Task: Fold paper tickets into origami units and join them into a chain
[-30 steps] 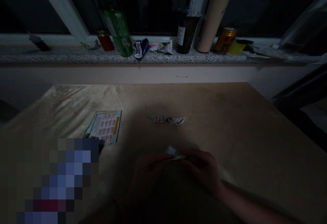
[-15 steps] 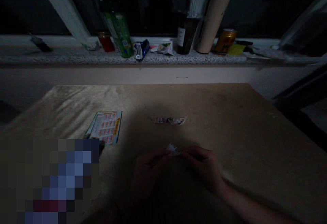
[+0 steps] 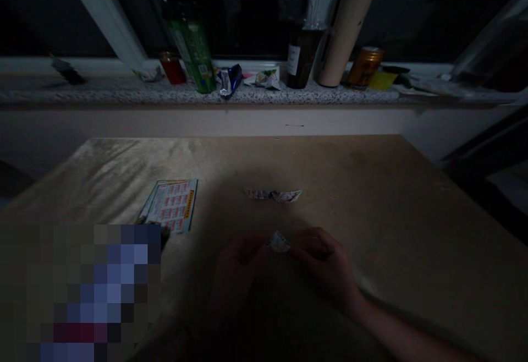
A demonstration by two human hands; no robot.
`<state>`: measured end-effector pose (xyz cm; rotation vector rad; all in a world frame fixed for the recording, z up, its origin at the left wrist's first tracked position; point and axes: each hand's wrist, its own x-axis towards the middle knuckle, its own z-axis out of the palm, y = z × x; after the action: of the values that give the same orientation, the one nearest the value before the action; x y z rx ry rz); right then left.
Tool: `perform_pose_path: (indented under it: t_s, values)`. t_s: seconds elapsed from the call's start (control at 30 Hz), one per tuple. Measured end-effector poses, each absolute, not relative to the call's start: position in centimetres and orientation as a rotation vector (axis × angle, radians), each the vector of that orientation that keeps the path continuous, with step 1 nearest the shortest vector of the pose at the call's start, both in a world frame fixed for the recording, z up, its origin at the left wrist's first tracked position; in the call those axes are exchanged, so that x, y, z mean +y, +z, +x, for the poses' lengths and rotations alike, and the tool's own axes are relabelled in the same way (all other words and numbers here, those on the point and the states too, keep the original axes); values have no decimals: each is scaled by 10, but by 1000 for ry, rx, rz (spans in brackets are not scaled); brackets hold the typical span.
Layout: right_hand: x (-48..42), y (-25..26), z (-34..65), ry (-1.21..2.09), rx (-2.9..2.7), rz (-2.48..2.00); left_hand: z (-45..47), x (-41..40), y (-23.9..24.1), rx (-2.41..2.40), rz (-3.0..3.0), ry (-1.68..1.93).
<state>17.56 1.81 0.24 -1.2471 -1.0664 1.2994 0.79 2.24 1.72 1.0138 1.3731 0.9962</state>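
Observation:
Between my two hands is a small folded piece of paper (image 3: 279,241), pale, with a pointed top. My left hand (image 3: 242,260) pinches its left side, and my right hand (image 3: 324,254) pinches its right side. Both hands are closed just above the table, in dim light. Beyond them lies a folded paper boat (image 3: 273,195) of printed paper with two pointed ends, untouched. To the left rests a stack of printed sheets (image 3: 173,206) with red and yellow print. The fingertips behind the paper are partly hidden.
The table (image 3: 355,169) meets a wall below a granite windowsill (image 3: 136,93). On the sill stand a green container (image 3: 193,54), a red jar (image 3: 172,67), a dark cup (image 3: 302,59) with a straw, a cardboard tube (image 3: 346,32), an orange can (image 3: 365,67) and crumpled wrappers (image 3: 230,79). A pixelated patch covers the lower left.
The fingers have shifted slightly on the held paper, and its front now shows as a clearer triangle. The paper boat and the stack have stayed in place.

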Motion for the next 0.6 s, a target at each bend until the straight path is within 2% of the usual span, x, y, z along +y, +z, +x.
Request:
perform_pose_path:
  t_s: [0.37,0.6]
  values:
    - [21,0,178,1305,-1171,-1225,8,26,20,1407,1019,967]
    - [19,6,176,1320,-1481,-1257,8,20,14,1409,1124,905]
